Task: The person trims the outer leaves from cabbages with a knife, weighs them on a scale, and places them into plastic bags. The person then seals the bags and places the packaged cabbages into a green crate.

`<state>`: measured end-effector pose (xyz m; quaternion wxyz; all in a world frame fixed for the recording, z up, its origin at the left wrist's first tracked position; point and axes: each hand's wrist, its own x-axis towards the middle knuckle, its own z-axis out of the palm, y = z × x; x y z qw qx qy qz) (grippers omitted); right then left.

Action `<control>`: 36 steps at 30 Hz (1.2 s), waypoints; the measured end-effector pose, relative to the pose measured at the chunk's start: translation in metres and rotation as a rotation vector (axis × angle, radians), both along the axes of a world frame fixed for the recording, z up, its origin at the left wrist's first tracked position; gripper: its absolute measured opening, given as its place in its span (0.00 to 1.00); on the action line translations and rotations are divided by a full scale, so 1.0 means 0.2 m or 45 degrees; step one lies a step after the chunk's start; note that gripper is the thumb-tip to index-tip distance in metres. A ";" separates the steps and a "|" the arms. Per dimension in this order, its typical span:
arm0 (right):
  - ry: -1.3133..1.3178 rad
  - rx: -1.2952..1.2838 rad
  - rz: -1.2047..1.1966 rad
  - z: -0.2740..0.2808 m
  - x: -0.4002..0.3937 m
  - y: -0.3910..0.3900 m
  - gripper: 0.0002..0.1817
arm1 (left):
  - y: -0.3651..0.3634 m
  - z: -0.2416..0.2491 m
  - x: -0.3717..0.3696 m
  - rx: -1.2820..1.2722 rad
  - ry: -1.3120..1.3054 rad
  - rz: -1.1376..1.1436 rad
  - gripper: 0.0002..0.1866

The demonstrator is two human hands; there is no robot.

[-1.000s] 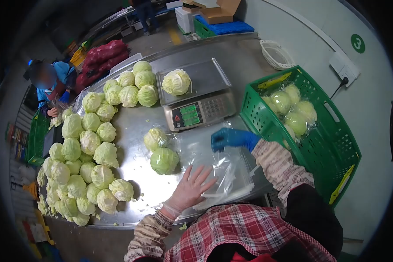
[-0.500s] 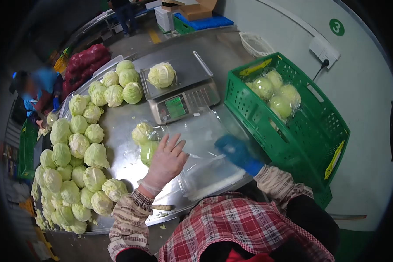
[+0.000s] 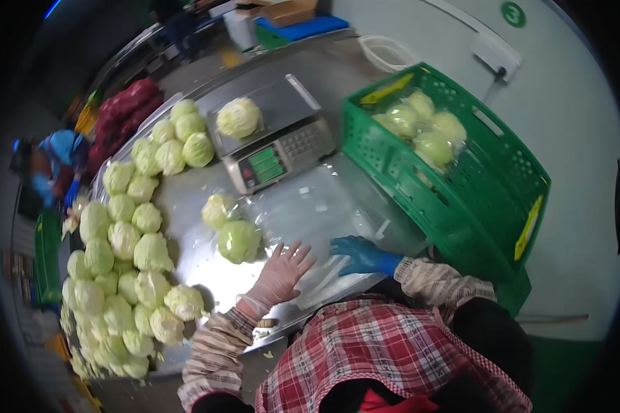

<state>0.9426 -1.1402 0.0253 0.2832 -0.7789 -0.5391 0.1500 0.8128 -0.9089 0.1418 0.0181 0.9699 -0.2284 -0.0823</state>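
My left hand [image 3: 282, 274], in a thin clear glove, is spread with its fingers apart over the near edge of a pile of clear plastic bags [image 3: 310, 213]. To its right, my right hand [image 3: 360, 256] in a blue glove lies over the same bags, fingers stretched out. Just beyond my left hand sits a green cabbage [image 3: 240, 241], with a paler cabbage [image 3: 218, 210] behind it. Another cabbage [image 3: 238, 118] rests on the weighing scale [image 3: 282, 160], whose display glows green. A knife handle [image 3: 266, 323] pokes out beside my left wrist.
Many cabbages [image 3: 122, 239] are heaped along the table's left side. On the right stands a green crate [image 3: 448, 213] holding several wrapped cabbages [image 3: 434, 148]. A white basket [image 3: 386, 54] is behind it. Another person [image 3: 58, 162] works at the far left, near red net sacks [image 3: 125, 113].
My left hand has moved right and nearer to me, away from the cabbages, uncovering the green one. My right hand has shifted slightly toward me and opened out. The view has tilted.
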 end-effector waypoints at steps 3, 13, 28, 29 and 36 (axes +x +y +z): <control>-0.137 0.101 0.078 -0.06 -0.01 -0.02 0.21 | -0.01 -0.31 0.02 0.013 0.011 0.150 0.32; -0.149 0.001 0.365 -0.10 -0.16 -0.08 0.12 | 0.26 0.02 0.21 -0.438 -0.746 0.923 0.03; -0.287 0.365 0.526 1.31 0.25 0.29 0.17 | 0.10 1.01 -0.06 -0.777 -0.693 0.169 0.04; -0.299 0.370 0.548 1.31 0.26 0.29 0.17 | 0.10 1.00 -0.09 -1.146 -0.400 0.201 0.03; 0.655 0.235 0.550 1.38 0.32 0.40 0.11 | 0.11 0.78 -0.21 -2.155 0.444 0.854 0.11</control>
